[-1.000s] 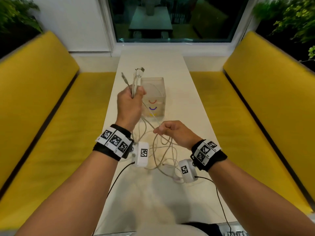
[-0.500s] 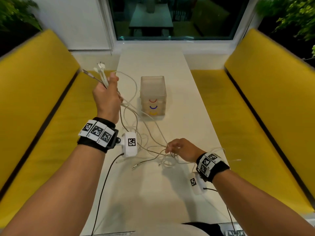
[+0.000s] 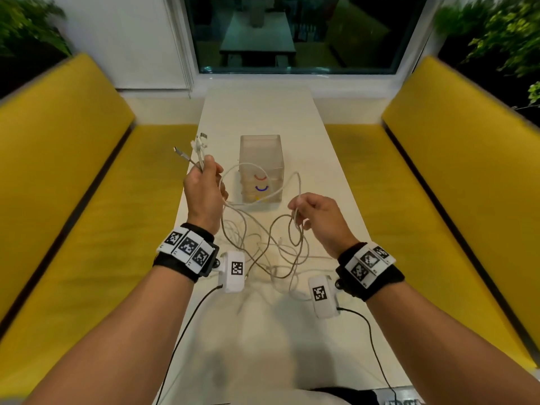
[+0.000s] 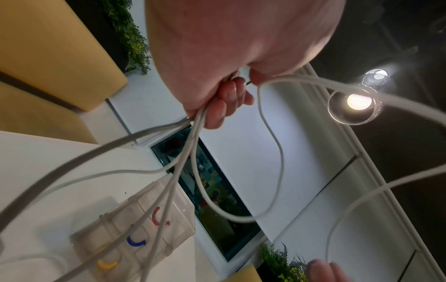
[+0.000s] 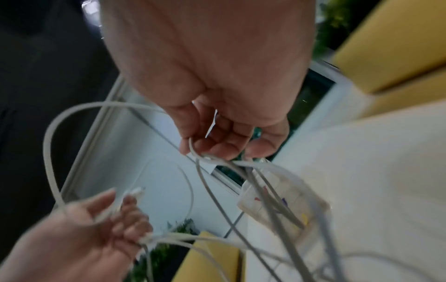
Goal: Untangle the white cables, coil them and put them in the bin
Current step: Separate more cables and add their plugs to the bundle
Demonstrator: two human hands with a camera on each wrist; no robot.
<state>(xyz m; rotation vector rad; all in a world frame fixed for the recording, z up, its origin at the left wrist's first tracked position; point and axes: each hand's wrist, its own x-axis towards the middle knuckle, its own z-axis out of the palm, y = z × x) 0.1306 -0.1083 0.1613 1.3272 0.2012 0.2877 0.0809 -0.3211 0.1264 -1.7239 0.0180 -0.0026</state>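
Left hand is raised above the left side of the white surface, fist clenched around a bundle of white cables; several plug ends stick up out of the top of the fist. Left wrist view shows the fingers curled round at least three strands that fan out downward. Right hand is up over the right-middle of the surface, thumb and fingers pinching one strand of the same cables, with a loop rising above the pinch and more strands hanging below. Right wrist view is blurred but shows the fingers closed on a strand. The rest of the cables hang between both hands and lie in a loose tangle on the surface between the wrists. Clear bin with red, blue and yellow arcs on its near side stands upright farther back on the surface, just beyond the hands; one cable loop hangs in front of it. Yellow benches run along both sides.
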